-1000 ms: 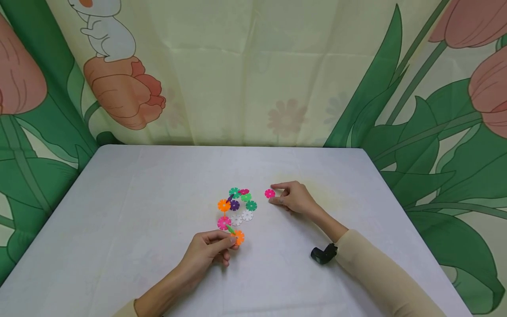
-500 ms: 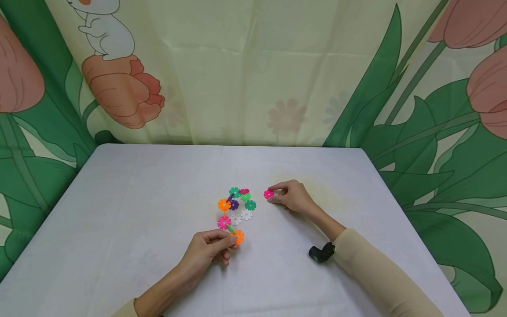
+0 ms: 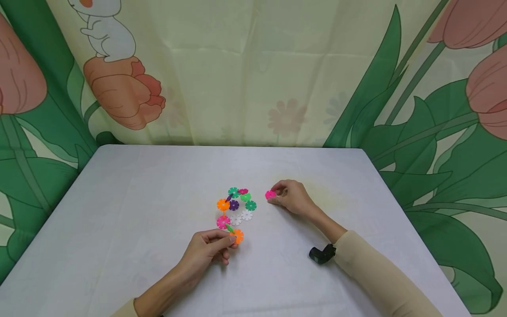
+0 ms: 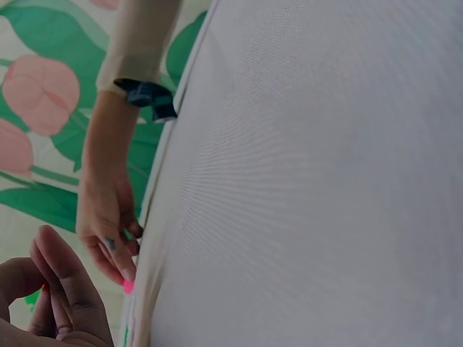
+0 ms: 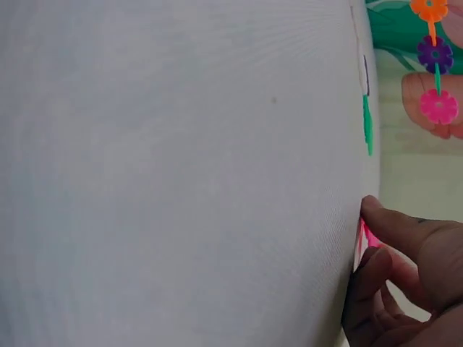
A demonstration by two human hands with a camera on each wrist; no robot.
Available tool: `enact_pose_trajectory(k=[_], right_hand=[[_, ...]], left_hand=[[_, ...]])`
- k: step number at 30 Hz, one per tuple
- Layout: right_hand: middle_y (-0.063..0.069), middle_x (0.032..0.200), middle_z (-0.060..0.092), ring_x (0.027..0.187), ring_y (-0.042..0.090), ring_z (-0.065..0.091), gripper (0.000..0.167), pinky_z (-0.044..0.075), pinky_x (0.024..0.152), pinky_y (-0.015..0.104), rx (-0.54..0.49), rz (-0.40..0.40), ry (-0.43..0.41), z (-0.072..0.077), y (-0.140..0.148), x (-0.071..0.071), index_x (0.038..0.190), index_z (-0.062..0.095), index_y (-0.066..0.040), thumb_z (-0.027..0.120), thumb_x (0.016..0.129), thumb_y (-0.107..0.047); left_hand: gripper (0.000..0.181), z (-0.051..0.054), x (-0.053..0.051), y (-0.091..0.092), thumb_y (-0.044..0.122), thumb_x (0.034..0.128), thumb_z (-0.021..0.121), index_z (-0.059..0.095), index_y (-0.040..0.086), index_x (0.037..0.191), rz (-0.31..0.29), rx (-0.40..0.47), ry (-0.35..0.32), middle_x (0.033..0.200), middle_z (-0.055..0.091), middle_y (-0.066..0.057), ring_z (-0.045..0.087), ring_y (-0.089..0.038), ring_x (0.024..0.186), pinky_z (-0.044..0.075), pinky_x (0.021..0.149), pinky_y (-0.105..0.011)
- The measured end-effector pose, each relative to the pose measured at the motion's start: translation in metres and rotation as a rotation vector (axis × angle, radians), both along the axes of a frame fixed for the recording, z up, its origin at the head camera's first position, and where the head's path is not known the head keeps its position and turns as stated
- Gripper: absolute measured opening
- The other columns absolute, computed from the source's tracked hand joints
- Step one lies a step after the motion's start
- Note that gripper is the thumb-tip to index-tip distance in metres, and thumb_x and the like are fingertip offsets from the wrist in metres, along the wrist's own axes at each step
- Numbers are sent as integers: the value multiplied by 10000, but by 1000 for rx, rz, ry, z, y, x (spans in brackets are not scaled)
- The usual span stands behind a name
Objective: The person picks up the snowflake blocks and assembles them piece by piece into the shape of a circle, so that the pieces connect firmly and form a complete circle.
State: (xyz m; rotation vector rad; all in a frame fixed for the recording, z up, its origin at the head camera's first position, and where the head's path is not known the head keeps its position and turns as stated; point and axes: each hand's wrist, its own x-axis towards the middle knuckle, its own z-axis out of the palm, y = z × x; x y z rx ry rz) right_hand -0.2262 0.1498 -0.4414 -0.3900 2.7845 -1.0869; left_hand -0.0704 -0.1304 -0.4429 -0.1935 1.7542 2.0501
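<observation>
- While the left hand (image 3: 210, 246) pinches an orange disc (image 3: 238, 237) with notched, petal-like edges, the right hand (image 3: 292, 197) pinches a bright pink disc (image 3: 270, 194) between thumb and forefinger; both grips are clamped, each on its own piece.
- Joined to the orange disc is a narrow green disc (image 3: 230, 228), seen nearly edge-on, which meets a pink flower disc (image 3: 223, 222) just beyond the left fingertips.
- Farther along that string come a second orange disc (image 3: 223, 204), a tilted purple disc (image 3: 229, 197) and a teal disc (image 3: 233, 192).
- Close by the string's inner side are a round purple disc (image 3: 234, 205), a dark green disc (image 3: 251, 205) and two white discs (image 3: 247, 215) side by side.
- Near the teal disc are a crimson disc (image 3: 243, 191) and a light green disc (image 3: 246, 197); whether these link to it cannot be told.
- Held well to the right of this cluster, the bright pink disc is apart from the other pieces.
- Under everything spreads a white tabletop (image 3: 119, 220).
- At the right beige sleeve (image 3: 376, 264) sits a black wrist camera (image 3: 322, 254).
- Behind the table hangs a cream curtain (image 3: 222, 88) printed with tulips and leaves.
</observation>
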Motion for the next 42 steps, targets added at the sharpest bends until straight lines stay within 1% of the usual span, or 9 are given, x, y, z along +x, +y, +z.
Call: enact_pose_trajectory(k=[4,10,15,18,22,27,31,36,42], right_hand=[[95,964,741,728,165,604,333,517,615,253,-37,-20,-35,0,0,2,1110,752,-51,907,849,-188],[98,892,748,565,148,597,300,551,530,265,-98,-68,-124,-1,4,1,1141,767,-38,870,889,-165],[76,761,743,562,148,632,275,583,567,271,-157,-122,-217,0,8,0,1114,792,-31,858,904,-196],[60,728,736,570,149,646,280,590,593,264,-202,-140,-274,1,12,1,1109,798,-26,853,911,-215],[69,760,744,601,145,653,284,593,622,257,-272,-110,-350,3,16,4,1147,786,-14,808,952,-219],[100,902,802,659,136,680,278,601,656,255,-346,-52,-419,8,16,17,1176,774,-4,767,984,-205],[135,967,814,692,143,707,288,618,681,258,-380,1,-423,11,12,32,1158,782,1,777,975,-221],[186,988,806,695,153,715,271,627,682,259,-413,73,-410,10,7,50,1137,783,7,779,973,-209],[197,977,801,696,149,730,256,633,684,267,-438,138,-411,10,-1,71,1094,790,-11,785,972,-236]], left_hand=[[267,0,0,0,236,942,810,761,17,1087,1,1,0,920,793,-23,621,-115,687,610,702,-251],[267,-1,0,0,237,941,812,760,19,1086,2,3,3,921,792,-24,621,-117,691,613,707,-254],[265,-2,0,0,234,943,809,757,16,1085,5,0,5,920,793,-25,621,-119,693,614,708,-256],[263,-2,-1,1,232,943,808,757,16,1085,5,1,5,923,794,-28,620,-120,693,614,707,-256],[234,-2,-2,1,222,951,797,759,24,1071,7,7,7,922,792,-31,619,-116,691,618,709,-255],[204,-3,-3,1,215,951,795,761,35,1040,12,9,8,911,789,-29,621,-110,689,618,707,-253],[218,-3,-3,3,221,948,798,762,29,1044,17,1,6,920,791,-44,626,-116,695,618,705,-253],[221,-4,-4,3,231,952,799,765,38,1054,29,18,-14,916,795,-31,623,-115,696,619,705,-245],[209,-3,-3,3,227,969,778,767,37,1057,18,42,-16,913,798,-14,620,-103,701,610,703,-232]])
